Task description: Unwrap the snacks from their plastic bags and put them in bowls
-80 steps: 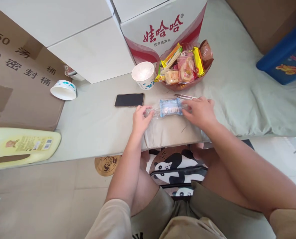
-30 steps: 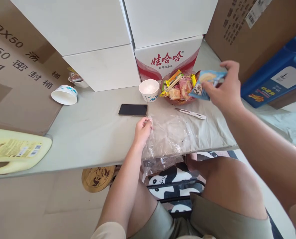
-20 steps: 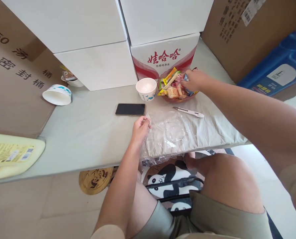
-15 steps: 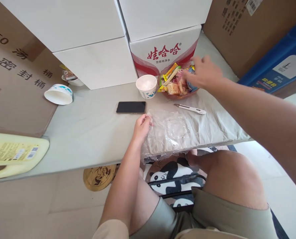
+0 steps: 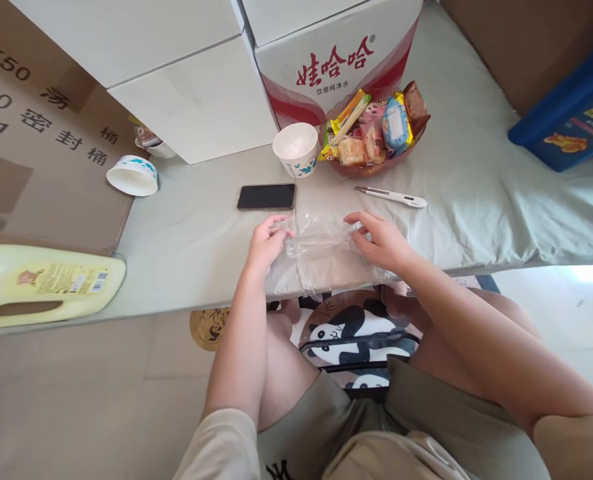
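Note:
A clear plastic bag stretches between my two hands at the front edge of the cloth-covered surface. My left hand pinches its left side, and my right hand grips the right side with bent fingers. Just behind the bag lie a dark phone and a white utility knife. Farther back stands a paper bowl with blue print. Touching or close beside it, a reddish-brown bowl is heaped with wrapped snacks.
A white and red carton and white boxes stand at the back. On the left are a cardboard box, a tipped paper bowl and a yellow jug. A blue container stands at right.
My right hand has come from the snack bowl down to the plastic bag and now holds its right side. The bag is pulled between both hands. The view has shifted slightly.

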Available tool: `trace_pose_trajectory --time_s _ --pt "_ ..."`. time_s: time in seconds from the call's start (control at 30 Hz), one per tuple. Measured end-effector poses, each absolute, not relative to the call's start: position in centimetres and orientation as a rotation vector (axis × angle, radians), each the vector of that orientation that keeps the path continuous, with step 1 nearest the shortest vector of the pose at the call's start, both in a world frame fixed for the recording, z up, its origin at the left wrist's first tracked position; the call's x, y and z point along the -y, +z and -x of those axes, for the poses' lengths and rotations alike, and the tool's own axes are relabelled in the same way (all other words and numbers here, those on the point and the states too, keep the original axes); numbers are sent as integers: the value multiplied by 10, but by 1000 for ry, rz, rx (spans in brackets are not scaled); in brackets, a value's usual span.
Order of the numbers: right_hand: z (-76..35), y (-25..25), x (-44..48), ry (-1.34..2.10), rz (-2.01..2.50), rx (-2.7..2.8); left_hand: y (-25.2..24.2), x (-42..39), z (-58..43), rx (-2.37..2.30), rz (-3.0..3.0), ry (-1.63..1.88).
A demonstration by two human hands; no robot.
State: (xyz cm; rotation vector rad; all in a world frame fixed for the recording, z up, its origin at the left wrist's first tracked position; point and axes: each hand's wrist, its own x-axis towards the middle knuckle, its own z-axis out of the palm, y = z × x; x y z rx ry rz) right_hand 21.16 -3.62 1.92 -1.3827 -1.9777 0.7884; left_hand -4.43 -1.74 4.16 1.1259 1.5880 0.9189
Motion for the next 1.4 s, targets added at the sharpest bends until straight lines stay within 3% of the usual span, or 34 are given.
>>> trace_pose_trajectory --time_s 0.1,0.3,0.47,0.6,0.7,0.93,1.2,1.4 --pt "-217 25 33 886 1457 1993 41 12 56 -1669 -1037 1096" --pt "-217 29 27 625 1688 2115 30 2 72 -1888 -1050 1238" --pt "-218 23 34 454 1662 2117 31 25 44 -2091 -1773 1388" --pt "-215 16 39 348 1328 2242 30 59 2 -1669 -2380 921" --pt "-214 15 40 440 1200 2421 26 69 -13 -1665 -2382 543" --pt "-220 19 38 532 1256 2553 24 61 9 -1551 -2255 164" --pt "-231 19 40 337 1718 2380 31 49 37 -1561 -2189 135" --pt "-245 21 42 336 1463 2487 30 46 45 -1432 -2258 262"
